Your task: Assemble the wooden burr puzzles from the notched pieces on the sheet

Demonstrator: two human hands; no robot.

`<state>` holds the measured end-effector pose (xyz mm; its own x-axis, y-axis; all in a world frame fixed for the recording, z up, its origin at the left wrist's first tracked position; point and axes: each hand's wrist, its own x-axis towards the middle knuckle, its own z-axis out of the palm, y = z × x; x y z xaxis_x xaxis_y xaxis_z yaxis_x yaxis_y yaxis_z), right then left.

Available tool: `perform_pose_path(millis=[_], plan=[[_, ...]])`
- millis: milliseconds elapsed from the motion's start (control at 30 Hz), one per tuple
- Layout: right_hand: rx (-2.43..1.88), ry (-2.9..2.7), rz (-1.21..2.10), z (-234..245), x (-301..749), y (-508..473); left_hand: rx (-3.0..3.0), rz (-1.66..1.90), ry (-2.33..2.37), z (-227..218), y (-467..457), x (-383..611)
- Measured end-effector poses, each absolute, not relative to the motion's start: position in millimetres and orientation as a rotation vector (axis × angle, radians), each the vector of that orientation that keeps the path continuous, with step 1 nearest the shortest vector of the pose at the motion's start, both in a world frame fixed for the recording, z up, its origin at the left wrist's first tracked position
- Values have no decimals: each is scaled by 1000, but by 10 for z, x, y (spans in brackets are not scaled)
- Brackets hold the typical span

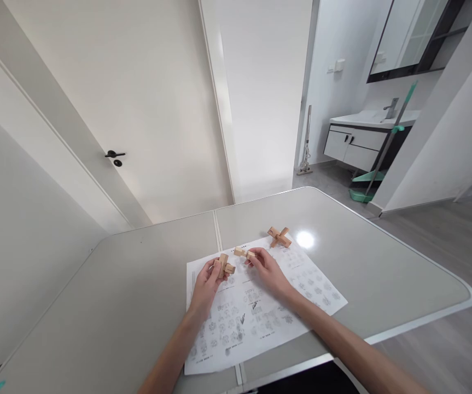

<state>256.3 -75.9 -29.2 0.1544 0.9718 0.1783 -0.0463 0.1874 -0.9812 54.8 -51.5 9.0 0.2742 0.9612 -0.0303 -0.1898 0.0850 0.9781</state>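
Note:
My left hand [208, 279] is closed round a small cluster of notched wooden puzzle pieces [225, 266], held just above a printed instruction sheet [260, 312]. My right hand [267, 268] pinches a single wooden bar [243, 253] by one end, a short gap to the right of the cluster. An assembled wooden cross-shaped puzzle [279, 237] lies on the sheet's far right corner, beyond my right hand and touched by neither hand.
The sheet lies on a grey table [383, 262] with a seam down its middle and a rounded edge at right. A white door with a black handle [115, 155] stands behind. A vanity, mop and green dustpan [365, 186] are at the back right.

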Motion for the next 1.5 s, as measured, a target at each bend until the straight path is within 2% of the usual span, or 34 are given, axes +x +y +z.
perform_pose_path(millis=[167,433,933,1233,1500], plan=[[-839,-945,1319,-209,2548,-766,1193,1023,898,95,-537,563],[-775,-817,1475,-94,2578,-841,1240,997,904,111,-567,583],[-722,-816,1504,-71,2573,-837,1353,941,935,81,-569,568],[-871,-974,1342,-13,2591,-870,1296,874,838,34,-560,554],[-910,-925,1369,-24,2555,-863,1213,881,797,57,-545,556]])
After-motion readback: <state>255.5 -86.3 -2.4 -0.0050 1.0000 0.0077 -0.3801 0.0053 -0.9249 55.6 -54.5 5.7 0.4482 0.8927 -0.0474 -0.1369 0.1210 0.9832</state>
